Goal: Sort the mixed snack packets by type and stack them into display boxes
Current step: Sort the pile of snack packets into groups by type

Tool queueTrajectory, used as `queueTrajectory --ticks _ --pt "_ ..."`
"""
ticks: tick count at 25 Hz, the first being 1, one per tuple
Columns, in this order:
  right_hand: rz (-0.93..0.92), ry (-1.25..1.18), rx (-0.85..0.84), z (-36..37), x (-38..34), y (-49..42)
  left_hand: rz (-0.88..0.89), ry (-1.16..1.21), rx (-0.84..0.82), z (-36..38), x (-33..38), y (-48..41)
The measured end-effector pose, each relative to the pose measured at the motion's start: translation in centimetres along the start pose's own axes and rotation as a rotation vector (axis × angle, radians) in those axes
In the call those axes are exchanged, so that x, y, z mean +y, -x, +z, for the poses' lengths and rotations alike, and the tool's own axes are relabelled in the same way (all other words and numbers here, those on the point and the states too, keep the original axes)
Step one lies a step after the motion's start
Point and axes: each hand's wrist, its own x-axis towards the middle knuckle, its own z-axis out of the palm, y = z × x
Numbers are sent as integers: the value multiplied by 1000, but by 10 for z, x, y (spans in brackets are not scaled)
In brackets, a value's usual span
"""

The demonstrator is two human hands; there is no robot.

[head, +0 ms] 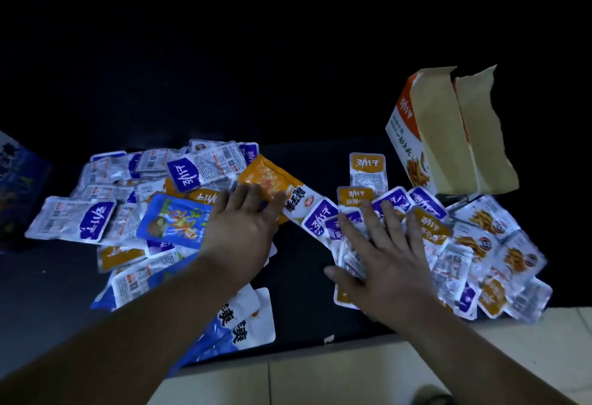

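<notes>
Mixed snack packets lie spread over a dark table point(298, 276). My left hand point(238, 228) lies flat with straight fingers on the left heap, its fingertips touching a long orange packet point(272, 177) beside a bright blue packet point(174, 218). My right hand point(387, 260) presses flat with spread fingers on the right heap of purple-label packets point(320, 217) and orange-label packets point(431, 228). An open orange-and-white display box point(448, 132) stands behind the right heap with its torn flaps up. More purple-label packets point(93, 220) lie at the far left.
A blue box point(19, 180) stands dimly at the left edge. Blue-and-white packets point(243, 321) lie near the table's front edge. A pale tiled floor point(352, 372) shows below the edge. The background is dark.
</notes>
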Motion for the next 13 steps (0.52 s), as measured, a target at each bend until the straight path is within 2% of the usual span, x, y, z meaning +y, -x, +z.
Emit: queueTrajectory --ticks 1,9,13 --pt "18 -6 -15 -3 1 -5 3 22 68 1 -4 0" --pt "67 -87 -108 -16 0 -18 101 245 309 -4 -10 10" --pt "116 -209 -96 -26 -6 -26 52 390 545 -30 -20 20"
